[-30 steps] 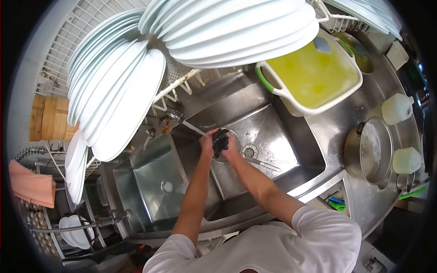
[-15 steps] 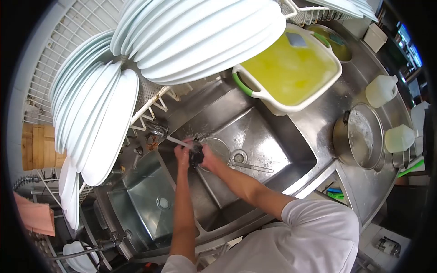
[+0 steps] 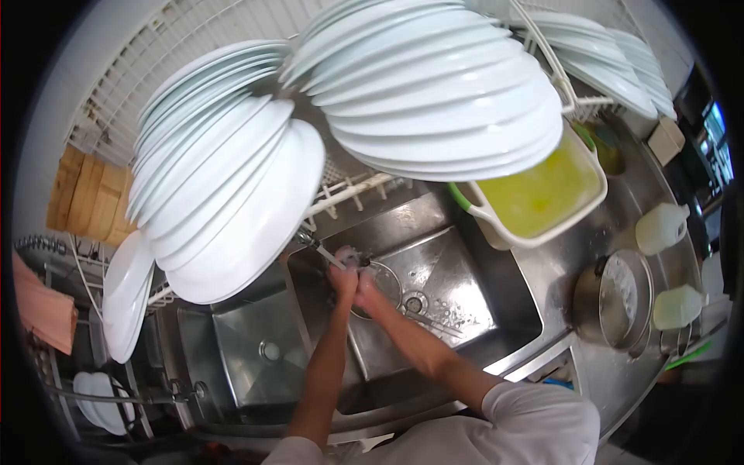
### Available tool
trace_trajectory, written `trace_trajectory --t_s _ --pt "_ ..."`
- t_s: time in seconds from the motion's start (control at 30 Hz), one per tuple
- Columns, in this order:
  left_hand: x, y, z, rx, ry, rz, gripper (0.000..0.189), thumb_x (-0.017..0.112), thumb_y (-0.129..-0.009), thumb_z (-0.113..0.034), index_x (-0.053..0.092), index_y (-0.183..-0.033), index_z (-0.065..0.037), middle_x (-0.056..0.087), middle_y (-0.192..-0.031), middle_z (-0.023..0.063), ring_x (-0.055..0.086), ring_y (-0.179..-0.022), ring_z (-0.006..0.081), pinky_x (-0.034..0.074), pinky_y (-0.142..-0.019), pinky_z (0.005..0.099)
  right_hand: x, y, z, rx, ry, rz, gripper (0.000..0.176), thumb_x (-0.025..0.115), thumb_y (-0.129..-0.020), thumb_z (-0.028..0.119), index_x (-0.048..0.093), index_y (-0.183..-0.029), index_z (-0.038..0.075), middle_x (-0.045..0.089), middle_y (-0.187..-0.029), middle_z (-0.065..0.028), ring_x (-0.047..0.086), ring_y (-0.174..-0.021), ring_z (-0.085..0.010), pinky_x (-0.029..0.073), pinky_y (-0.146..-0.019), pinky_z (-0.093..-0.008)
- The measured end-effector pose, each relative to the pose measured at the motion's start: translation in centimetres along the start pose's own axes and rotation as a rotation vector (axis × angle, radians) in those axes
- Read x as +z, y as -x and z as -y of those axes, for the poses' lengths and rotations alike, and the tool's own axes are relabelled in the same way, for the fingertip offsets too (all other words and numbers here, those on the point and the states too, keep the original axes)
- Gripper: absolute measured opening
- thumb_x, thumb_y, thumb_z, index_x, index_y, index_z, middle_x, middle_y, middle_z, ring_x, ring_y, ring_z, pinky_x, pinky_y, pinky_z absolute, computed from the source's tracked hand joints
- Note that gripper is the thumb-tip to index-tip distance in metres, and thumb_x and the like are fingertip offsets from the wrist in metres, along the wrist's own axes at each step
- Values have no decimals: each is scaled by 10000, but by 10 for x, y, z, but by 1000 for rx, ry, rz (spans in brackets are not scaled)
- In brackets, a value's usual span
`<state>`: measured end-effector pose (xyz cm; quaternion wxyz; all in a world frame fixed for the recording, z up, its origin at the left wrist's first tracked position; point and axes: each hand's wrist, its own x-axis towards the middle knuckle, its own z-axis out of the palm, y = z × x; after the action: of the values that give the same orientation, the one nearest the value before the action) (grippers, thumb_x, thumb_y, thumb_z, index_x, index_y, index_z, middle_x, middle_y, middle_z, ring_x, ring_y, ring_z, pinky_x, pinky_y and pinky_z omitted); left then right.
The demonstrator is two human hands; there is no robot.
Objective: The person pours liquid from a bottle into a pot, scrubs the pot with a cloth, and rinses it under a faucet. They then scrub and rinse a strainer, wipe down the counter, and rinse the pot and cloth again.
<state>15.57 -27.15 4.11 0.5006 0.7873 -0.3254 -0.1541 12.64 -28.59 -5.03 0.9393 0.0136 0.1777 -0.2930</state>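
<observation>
My left hand (image 3: 342, 277) and my right hand (image 3: 366, 288) are pressed together under the running tap (image 3: 308, 239), over the steel sink (image 3: 457, 279). Their fingers are closed around a small black item (image 3: 365, 262), mostly hidden now; I cannot tell its kind. Water splashes over the fingers. Just below and right of my hands, a round mesh strainer (image 3: 393, 288) lies on the sink floor, its metal handle (image 3: 435, 324) pointing right past the drain (image 3: 415, 303).
White plates (image 3: 442, 108) stand stacked in a wire rack (image 3: 353, 188) above the sink. To the right are a white tub (image 3: 508, 236) of yellow-green liquid, a steel pot (image 3: 593, 298) and plastic jugs (image 3: 659, 229). A second basin (image 3: 267, 380) adjoins on the left.
My hands have come closer together under the stream, and the black item between them is now mostly covered. The camera view has shifted, showing more of the plate rack.
</observation>
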Motion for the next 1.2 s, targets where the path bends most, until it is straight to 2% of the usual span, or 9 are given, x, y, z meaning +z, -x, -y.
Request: trace_trajectory --t_s 0.1,0.33,0.4,0.5,0.57,0.7,0.87,1.0,1.2 --pt "5 -9 2 10 -123 -143 349 601 -762 -76 601 -1110 -49 657 -991 212 624 -930 390 470 -826 424 48 57 9 -106 271 -290 467 334 -964 431 526 -1140 43 576 -1109 -162 571 -1004 -302 495 -853 -422" --pt "18 18 -15 -455 151 -248 335 543 -863 -289 648 -929 22 650 -910 261 617 -910 438 475 -776 474 32 63 22 -152 -40 136 529 407 -942 496 461 -1276 90 519 -1238 -170 553 -1064 -300 497 -844 -449" --pt "11 20 -19 -458 92 -234 302 532 -851 -256 655 -912 14 652 -897 258 619 -901 437 472 -775 479 21 49 15 -269 243 -356 535 362 -948 480 524 -1188 30 561 -1186 -154 577 -992 -255 474 -876 -397" --pt "3 27 -15 -428 -198 -108 220 501 -801 -110 663 -929 -35 659 -961 211 615 -955 397 465 -815 457 10 50 21 -425 958 -349 418 467 -901 396 585 -1053 25 598 -1060 -134 587 -904 -221 491 -784 -379" --pt "8 40 -1 106 26 -266 249 479 -770 -10 651 -945 -53 661 -990 178 608 -997 372 464 -841 436 -5 42 24 -537 1448 -389 322 511 -868 314 623 -945 22 628 -953 -110 598 -833 -204 499 -721 -371" --pt "12 59 10 10 39 -140 282 454 -738 63 619 -940 -42 651 -931 157 615 -942 344 474 -840 403 -90 3 21 -418 1758 -353 226 482 -853 209 612 -896 29 629 -919 -95 603 -798 -203 504 -686 -373" --pt "30 101 44 -338 122 -193 300 474 -735 8 611 -997 -44 655 -1010 164 621 -961 311 468 -846 382 -83 79 11 -415 550 -633 279 492 -830 244 651 -795 18 654 -757 -45 590 -664 -182 484 -625 -368" --pt "52 153 43 -362 -187 67 187 484 -785 -67 609 -920 -36 642 -899 145 625 -871 292 473 -810 367 -83 163 35 -530 1401 -581 198 464 -804 189 578 -751 36 600 -774 -54 576 -687 -168 476 -621 -397" --pt "46 219 -13 -319 516 567 401 521 -916 -399 594 -1117 -59 619 -1102 107 584 -1037 227 452 -860 331 -115 197 85 -364 367 -121 205 461 -849 255 540 -788 75 553 -756 -32 542 -745 -172 444 -651 -306"
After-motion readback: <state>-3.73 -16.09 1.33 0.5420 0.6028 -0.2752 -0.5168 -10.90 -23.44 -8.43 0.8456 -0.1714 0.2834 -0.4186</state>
